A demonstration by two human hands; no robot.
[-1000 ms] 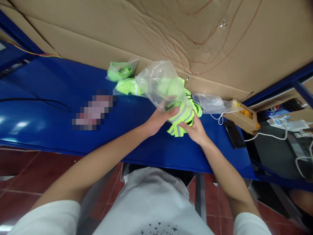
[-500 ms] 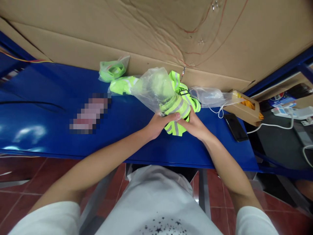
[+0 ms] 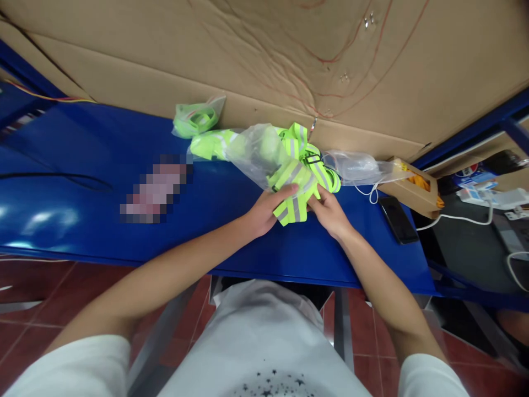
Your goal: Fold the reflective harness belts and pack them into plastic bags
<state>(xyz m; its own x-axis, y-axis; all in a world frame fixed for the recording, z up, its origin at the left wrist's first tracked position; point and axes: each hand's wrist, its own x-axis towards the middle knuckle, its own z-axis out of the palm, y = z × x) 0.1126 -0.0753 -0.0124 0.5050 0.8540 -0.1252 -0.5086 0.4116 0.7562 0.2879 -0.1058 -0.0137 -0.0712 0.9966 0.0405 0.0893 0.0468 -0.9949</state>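
Both hands grip a bundled neon-yellow reflective strap [image 3: 298, 202] with grey stripes, held over the front half of the blue table. My left hand [image 3: 268, 208] is closed on its left side, thumb on top. My right hand [image 3: 328, 209] pinches its right edge, fingers partly hidden behind the fabric. A clear plastic bag [image 3: 252, 151] covers part of the yellow material just beyond my left hand. Behind the bundle lie more loops of yellow strap [image 3: 319, 165] with a black buckle. Where one strap ends and another begins I cannot tell.
A bagged green strap coil [image 3: 198, 118] sits at the back left against the cardboard wall [image 3: 136, 71]. Rightward are a clear bag [image 3: 355, 165], a cardboard box [image 3: 421, 193], and a black phone [image 3: 399, 219] near the right end of the blue table [image 3: 223, 242]. A blurred-out object [image 3: 157, 190] lies left.
My right hand has shifted slightly away from my left, and its fingers now pinch the strap's edge. The bundle has spread and flattened between the hands; the plastic bag over it has sunk lower.
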